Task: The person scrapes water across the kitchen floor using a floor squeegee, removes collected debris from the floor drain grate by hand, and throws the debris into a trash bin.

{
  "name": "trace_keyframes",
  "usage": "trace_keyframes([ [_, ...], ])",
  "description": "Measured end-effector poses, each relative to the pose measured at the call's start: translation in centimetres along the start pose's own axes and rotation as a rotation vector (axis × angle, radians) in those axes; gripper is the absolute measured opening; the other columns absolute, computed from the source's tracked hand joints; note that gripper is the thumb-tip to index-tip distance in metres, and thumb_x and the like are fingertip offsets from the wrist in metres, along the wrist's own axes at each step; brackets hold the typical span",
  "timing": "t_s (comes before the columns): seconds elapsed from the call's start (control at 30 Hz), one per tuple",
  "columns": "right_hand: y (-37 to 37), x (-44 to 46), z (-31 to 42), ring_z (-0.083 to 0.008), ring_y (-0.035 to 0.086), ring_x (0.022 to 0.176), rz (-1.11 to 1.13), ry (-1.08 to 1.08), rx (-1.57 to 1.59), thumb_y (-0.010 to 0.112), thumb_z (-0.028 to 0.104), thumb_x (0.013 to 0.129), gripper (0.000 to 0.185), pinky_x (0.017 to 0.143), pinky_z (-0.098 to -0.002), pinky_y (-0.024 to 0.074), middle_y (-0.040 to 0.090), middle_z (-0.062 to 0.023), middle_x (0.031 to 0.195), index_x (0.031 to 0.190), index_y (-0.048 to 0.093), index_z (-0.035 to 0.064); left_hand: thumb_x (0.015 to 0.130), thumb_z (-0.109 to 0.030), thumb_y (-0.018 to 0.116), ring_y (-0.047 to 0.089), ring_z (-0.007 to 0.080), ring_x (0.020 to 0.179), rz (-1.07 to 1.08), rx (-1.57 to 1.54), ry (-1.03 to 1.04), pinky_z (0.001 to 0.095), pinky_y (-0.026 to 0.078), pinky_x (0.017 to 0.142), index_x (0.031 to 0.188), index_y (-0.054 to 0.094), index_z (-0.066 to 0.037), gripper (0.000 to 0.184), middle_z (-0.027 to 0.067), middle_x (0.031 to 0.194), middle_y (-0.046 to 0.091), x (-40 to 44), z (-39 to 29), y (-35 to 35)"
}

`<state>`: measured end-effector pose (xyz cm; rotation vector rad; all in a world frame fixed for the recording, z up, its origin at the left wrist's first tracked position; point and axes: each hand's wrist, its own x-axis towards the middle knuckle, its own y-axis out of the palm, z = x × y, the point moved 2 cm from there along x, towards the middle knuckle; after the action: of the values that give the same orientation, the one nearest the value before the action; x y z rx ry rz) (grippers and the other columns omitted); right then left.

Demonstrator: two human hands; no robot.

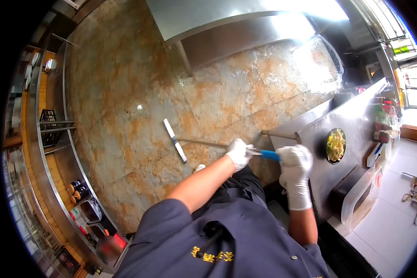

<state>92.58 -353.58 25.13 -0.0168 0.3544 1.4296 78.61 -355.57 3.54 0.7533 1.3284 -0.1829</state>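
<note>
Head view: gripping floor wiper (199, 142) in gloves, closing left hand (238, 154) around pole (217, 145), curling right hand (295, 160) shut around end of blue grip (268, 155). Reaching white head (168, 127) out over stained floor (125, 153). Standing beside steel counter (317, 173) bearing food dish (336, 145). Wearing dark shirt (171, 241) showing yellow characters (212, 255), too unclear for reading.

Bright upper-right glare, dark warped edges.
</note>
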Motion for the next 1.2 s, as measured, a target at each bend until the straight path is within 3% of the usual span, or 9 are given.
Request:
trace_keyframes([
  [0.23,-10.5,6.7,14.2,-0.0139,0.033,0.051,0.022,-0.362,-0.065,0.052,0.012,0.091,0.033,0.070,-0.0359,0.0407,0.032,0.0014,0.054,0.062,0.036,0.0117,0.086,0.000,0.041,0.058,0.0247,0.058,0.108,0.093,-0.047,0.0432,0.056,0.057,0.095,0.047,0.002,0.012,0.0128,0.068,0.052,5.1,9.9,26.0],
  [0.47,-11.9,9.3,14.8,-0.0149,0.036,0.054,0.051,-0.454,-0.086,0.054,0.011,0.089,0.030,0.068,-0.0354,0.0375,0.035,0.0013,0.055,0.063,0.040,0.0094,0.081,-0.002,0.048,0.063,0.0278,0.069,0.297,0.190,-0.062,0.0430,0.055,0.072,0.079,0.053,0.000,0.005,0.0152,0.072,0.060,6.9,9.1,31.1],
  [0.63,-4.2,9.5,14.0,-0.0180,0.038,0.050,0.445,-0.433,0.083,0.057,0.009,0.079,0.026,0.062,-0.0369,0.0367,0.044,-0.0054,0.057,0.059,0.040,0.0077,0.088,-0.010,0.050,0.064,0.0278,0.079,0.347,-0.088,0.003,0.0434,0.053,0.078,0.088,0.053,-0.003,0.008,0.0148,0.081,0.063,-1.5,0.5,21.5],
  [0.7,1.1,9.2,9.3,-0.0185,0.041,0.051,0.176,-0.359,0.208,0.057,0.008,0.074,0.023,0.062,-0.0392,0.0422,0.046,-0.0052,0.059,0.059,0.039,0.0061,0.087,-0.011,0.051,0.064,0.0294,0.079,0.406,-0.138,0.076,0.0440,0.053,0.077,0.087,0.054,-0.003,0.009,0.0152,0.082,0.063,-0.6,-5.1,14.0],
  [0.77,7.1,10.0,3.7,-0.0109,0.049,0.057,0.413,-0.181,-0.008,0.056,0.005,0.076,0.009,0.056,-0.0273,0.0425,0.057,-0.0059,0.068,0.069,0.057,-0.0004,0.085,-0.015,0.052,0.062,0.0294,0.077,0.313,-0.114,0.307,0.0430,0.051,0.080,0.083,0.056,-0.005,0.011,0.0146,0.083,0.064,-0.8,-11.6,4.8],
  [0.97,31.7,4.3,-14.7,-0.0117,0.059,0.071,0.896,0.175,-0.101,0.065,0.011,0.082,0.015,0.066,-0.0276,0.0472,0.068,-0.0067,0.080,0.089,0.071,-0.0013,0.082,-0.007,0.045,0.049,0.0188,0.053,0.004,-0.457,0.374,0.0304,0.044,0.054,0.068,0.041,-0.012,0.015,0.0063,0.061,0.046,-7.3,-30.5,-23.3],
  [1.03,38.6,2.3,-19.3,-0.0145,0.061,0.073,0.875,-0.177,-0.318,0.066,0.010,0.082,0.011,0.069,-0.0317,0.0472,0.066,-0.0067,0.076,0.084,0.070,0.0000,0.080,-0.004,0.044,0.043,0.0177,0.044,-0.195,-0.340,0.431,0.0294,0.041,0.042,0.066,0.038,-0.013,0.017,0.0050,0.055,0.042,-3.9,-36.1,-34.2],
  [1.07,41.0,2.1,-20.6,-0.0160,0.061,0.074,0.777,-0.068,-0.272,0.065,0.008,0.081,0.009,0.070,-0.0322,0.0472,0.066,-0.0073,0.076,0.080,0.069,0.0002,0.073,-0.008,0.050,0.049,0.0212,0.050,-0.241,-0.101,0.461,0.0323,0.046,0.053,0.057,0.044,-0.013,0.018,0.0067,0.053,0.047,-4.9,-38.6,-35.0],
  [1.2,43.4,6.1,-18.2,-0.0148,0.060,0.071,0.386,-0.150,-0.333,0.058,0.004,0.081,0.012,0.065,-0.0283,0.0464,0.065,-0.0081,0.073,0.076,0.067,-0.0006,0.083,-0.008,0.048,0.051,0.0175,0.054,-0.127,-0.175,0.460,0.0306,0.041,0.046,0.068,0.047,-0.012,0.016,0.0050,0.061,0.050,0.6,-45.2,-29.1],
])
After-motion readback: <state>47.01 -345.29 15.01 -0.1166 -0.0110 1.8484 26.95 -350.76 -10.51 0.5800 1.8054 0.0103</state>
